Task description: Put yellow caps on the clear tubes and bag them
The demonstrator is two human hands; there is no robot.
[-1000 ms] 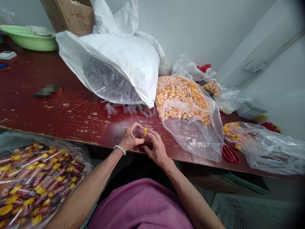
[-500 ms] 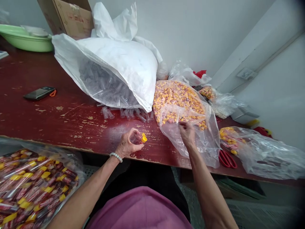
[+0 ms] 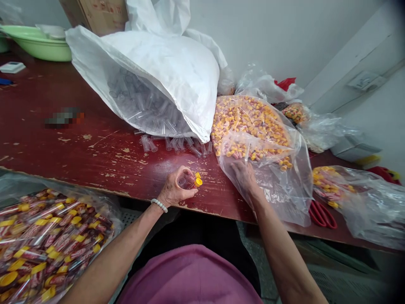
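Observation:
My left hand [image 3: 177,188] is curled around clear plastic tubes; how many cannot be made out. At the thumb side a yellow flip cap [image 3: 198,180] stands out, its lid raised. My right hand [image 3: 246,176] is over the near left part of a clear plastic bag [image 3: 275,192], its fingers blurred by motion. Inside this bag lie many small yellow-and-pink pieces [image 3: 253,122], several of them looking like caps. Beyond my left hand, loose clear tubes [image 3: 148,143] lie at the mouth of a large white sack [image 3: 177,71] full of such tubes.
Below the table edge at left, a bag holds filled tubes with yellow caps [image 3: 60,236]. Red-handled scissors [image 3: 322,214] and another plastic bag [image 3: 373,211] lie to the right. A green basin [image 3: 44,48] and a cardboard box [image 3: 104,14] stand behind.
The view has shifted, so the table things appear farther right. My right hand has moved leftward relative to the bag of yellow pieces. The left hand keeps its hold.

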